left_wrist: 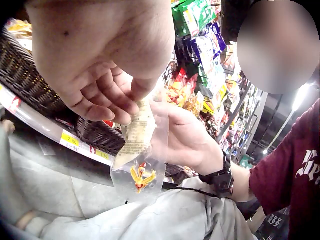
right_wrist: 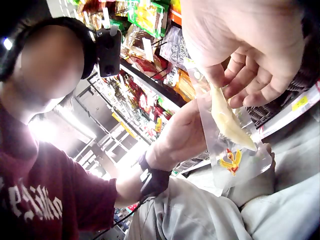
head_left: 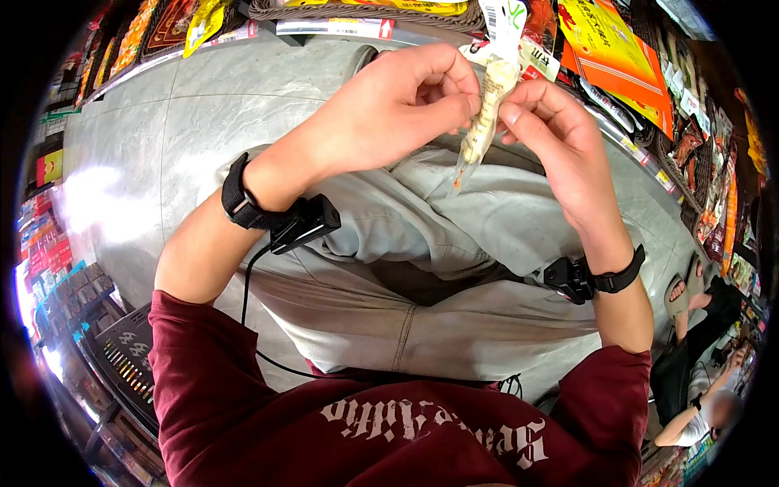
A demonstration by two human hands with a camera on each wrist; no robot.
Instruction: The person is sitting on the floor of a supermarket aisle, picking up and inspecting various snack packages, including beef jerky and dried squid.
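A slim clear-plastic snack packet (head_left: 487, 105) with a long pale piece inside is held up between both hands, above the lap. A small yellow-and-red cartoon bird (left_wrist: 143, 176) is printed on its lower end in both wrist views. My left hand (head_left: 406, 101) pinches its left edge between thumb and curled fingers. From the other side my right hand (head_left: 560, 134) pinches the packet's right edge with thumb and forefinger. In the right wrist view, the right hand (right_wrist: 250, 60) is at the packet's upper part and the left hand (right_wrist: 182, 130) lies behind it.
Shelves of bagged snacks stand in front and to the right, with a yellow-and-orange bag (head_left: 613, 61) and a woven basket (head_left: 365, 10) on the ledge. Grey floor tiles (head_left: 203, 114) lie at left. A black crate (head_left: 126, 365) stands lower left. Another person (head_left: 710, 390) is at lower right.
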